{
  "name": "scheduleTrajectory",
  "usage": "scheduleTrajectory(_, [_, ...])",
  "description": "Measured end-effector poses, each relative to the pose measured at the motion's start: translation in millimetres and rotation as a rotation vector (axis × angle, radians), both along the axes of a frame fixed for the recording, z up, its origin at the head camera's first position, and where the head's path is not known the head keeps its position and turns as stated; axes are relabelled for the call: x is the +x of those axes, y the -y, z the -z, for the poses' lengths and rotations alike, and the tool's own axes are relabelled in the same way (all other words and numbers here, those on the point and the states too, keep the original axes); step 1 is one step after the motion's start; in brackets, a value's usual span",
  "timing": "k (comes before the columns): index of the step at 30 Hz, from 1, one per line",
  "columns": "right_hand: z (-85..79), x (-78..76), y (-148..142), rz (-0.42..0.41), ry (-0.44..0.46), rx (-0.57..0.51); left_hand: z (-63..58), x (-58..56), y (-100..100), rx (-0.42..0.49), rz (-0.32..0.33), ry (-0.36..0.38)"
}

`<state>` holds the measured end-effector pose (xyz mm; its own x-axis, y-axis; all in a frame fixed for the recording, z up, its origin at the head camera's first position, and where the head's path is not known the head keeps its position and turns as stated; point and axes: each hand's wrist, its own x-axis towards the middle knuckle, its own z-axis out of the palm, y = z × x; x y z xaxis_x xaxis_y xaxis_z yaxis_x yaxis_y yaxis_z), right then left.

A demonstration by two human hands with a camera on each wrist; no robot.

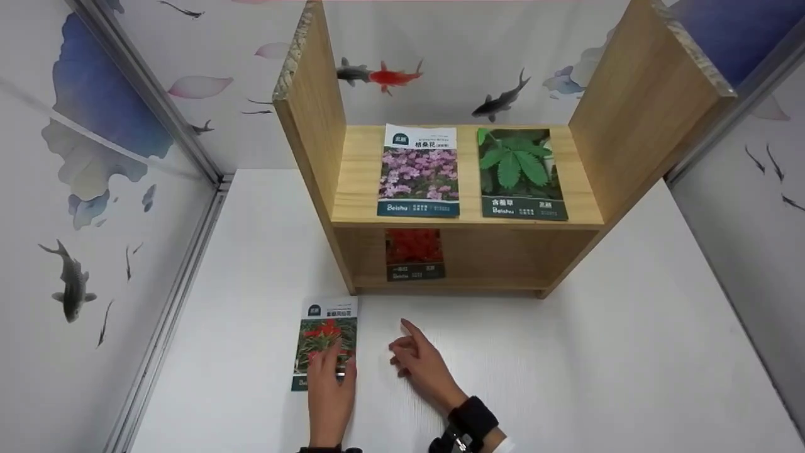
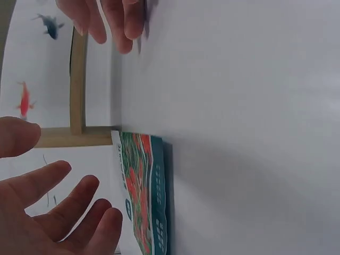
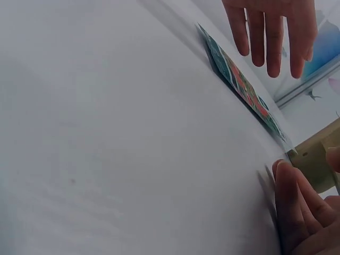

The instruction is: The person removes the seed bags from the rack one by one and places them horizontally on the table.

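A seed packet [image 1: 328, 309] with red flowers lies on the white table, left of the shelf's near corner. My left hand [image 1: 330, 393] is over its lower part, covering some of the picture. In the left wrist view, the fingers [image 2: 79, 204] are spread above the packet [image 2: 139, 186], with a gap between them. The right wrist view also shows the left hand [image 3: 273, 24] raised over the packet. To the right, my right hand [image 1: 422, 362] is low over the table, index finger pointing forward and the others loosely bent, holding nothing.
A wooden shelf [image 1: 468, 222] stands at the table's back. On its upper board are a pink-flower packet [image 1: 418, 176] and a green-leaf packet [image 1: 519, 167]; a red-flower packet [image 1: 415, 251] is on the lower level. Printed fish panels [image 1: 440, 38] enclose the table.
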<state>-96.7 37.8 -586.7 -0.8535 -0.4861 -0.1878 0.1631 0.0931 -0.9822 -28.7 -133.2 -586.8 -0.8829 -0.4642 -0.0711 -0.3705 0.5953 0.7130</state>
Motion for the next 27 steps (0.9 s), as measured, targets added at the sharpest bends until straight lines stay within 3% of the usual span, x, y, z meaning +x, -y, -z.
scheduleTrajectory(8, [-5.7,-6.9,-16.7,0.119,-0.113,0.033,-4.0,-14.6,-18.9,0.161,0.03,-0.02])
scheduleTrajectory(14, [-6.9,-13.2,-29.4,0.198,-0.137,0.005,6.1,-25.7,-36.1,0.29,0.074,-0.02])
scheduleTrajectory(17, [-0.1,-16.5,-34.2,0.226,-0.139,0.004,12.1,-28.8,-45.2,0.341,0.114,-0.022])
scheduleTrajectory(23, [21.0,-22.0,-41.2,0.301,-0.212,0.096,21.4,-36.2,-56.3,0.364,0.166,-0.038])
scheduleTrajectory(27, [21.9,-23.2,-44.9,0.335,-0.233,0.109,24.2,-44.2,-57.4,0.37,0.176,-0.054])
